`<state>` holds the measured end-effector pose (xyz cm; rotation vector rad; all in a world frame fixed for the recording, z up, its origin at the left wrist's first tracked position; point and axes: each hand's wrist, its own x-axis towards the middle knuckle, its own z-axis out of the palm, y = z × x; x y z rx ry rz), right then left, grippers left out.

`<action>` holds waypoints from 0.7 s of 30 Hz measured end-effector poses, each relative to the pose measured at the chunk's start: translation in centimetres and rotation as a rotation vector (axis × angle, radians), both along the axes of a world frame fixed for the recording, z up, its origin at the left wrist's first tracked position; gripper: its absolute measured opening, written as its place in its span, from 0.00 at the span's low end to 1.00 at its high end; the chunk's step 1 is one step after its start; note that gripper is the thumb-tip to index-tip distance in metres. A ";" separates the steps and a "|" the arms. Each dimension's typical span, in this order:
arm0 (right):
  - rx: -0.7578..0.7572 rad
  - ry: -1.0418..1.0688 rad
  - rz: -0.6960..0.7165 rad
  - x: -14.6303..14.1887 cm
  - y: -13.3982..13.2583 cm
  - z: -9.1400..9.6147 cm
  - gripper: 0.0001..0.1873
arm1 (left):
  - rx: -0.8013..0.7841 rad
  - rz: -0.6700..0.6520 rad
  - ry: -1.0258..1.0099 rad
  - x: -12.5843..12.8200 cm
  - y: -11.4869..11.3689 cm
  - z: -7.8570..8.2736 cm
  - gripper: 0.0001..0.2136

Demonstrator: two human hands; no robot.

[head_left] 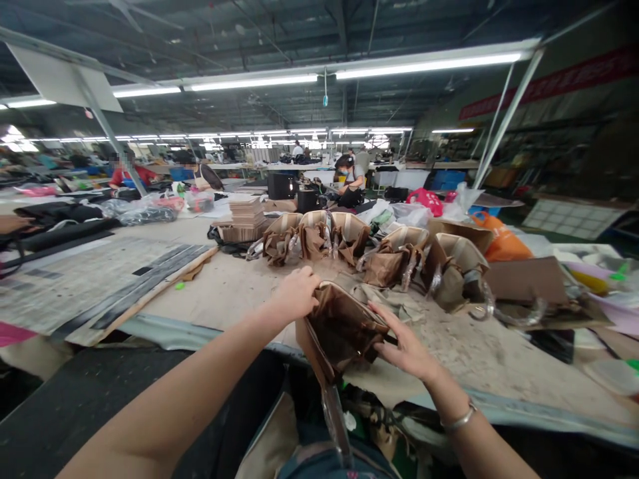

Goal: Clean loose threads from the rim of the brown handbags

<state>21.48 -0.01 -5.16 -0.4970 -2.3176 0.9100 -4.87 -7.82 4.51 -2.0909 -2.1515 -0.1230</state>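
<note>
A brown bag (341, 329) with a shiny dark lining is held open at the near edge of the worktable (239, 286). My left hand (295, 293) is closed on the bag's top rim at its left corner. My right hand (407, 342) lies against the bag's right side, fingers stretched along it and partly inside the opening. A bracelet shows on the right wrist.
A row of similar tan and brown bags (349, 243) stands across the table's middle. A stack of flat cardboard pieces (245, 219) is behind them. An orange sack (504, 243) and cardboard sheets (524, 279) lie to the right. Other people work at far tables.
</note>
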 end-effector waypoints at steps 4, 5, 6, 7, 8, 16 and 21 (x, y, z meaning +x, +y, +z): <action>0.002 0.034 -0.061 -0.2 0.1 -0.4 0.35 | 0.053 -0.375 -0.035 2.6 1.4 -1.0 0.14; 0.019 0.030 -0.098 -0.4 0.2 -0.6 0.34 | 0.058 -0.440 -0.044 3.2 1.8 -1.4 0.14; 0.035 0.022 -0.135 -0.7 0.3 -0.7 0.34 | 0.059 -0.488 -0.053 3.6 2.2 -1.7 0.14; 0.047 0.016 -0.166 -0.9 0.4 -0.8 0.33 | 0.061 -0.522 -0.061 3.9 2.6 -2.0 0.14; 0.055 0.014 -0.185 -1.1 0.5 -0.9 0.32 | 0.062 -0.546 -0.069 4.2 3.0 -2.3 0.14; 0.048 0.026 -0.159 -1.8 1.1 -1.0 0.23 | 0.087 -0.649 -0.141 4.8 4.5 -2.9 0.08; 0.046 0.033 -0.156 -1.9 1.3 -1.1 0.22 | 0.147 -0.626 -0.155 5.0 4.2 -3.1 0.10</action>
